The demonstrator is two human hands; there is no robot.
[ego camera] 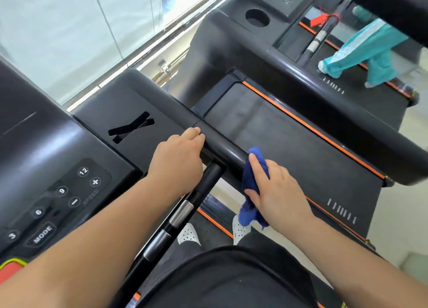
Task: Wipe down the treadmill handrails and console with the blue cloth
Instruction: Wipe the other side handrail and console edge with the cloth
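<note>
The left hand [178, 159] reaches forward with a straight forearm, its fingers curled over the top of the black handrail [222, 145] where the rail meets the console's [69, 168] right edge; the fingertips are hidden behind the rail. The right hand [275, 192] comes in from the right, back upward, and grips the blue cloth [251, 182], pressing it against the rail's near side. The cloth's tail hangs below the hand. The console's left part is cut off.
</note>
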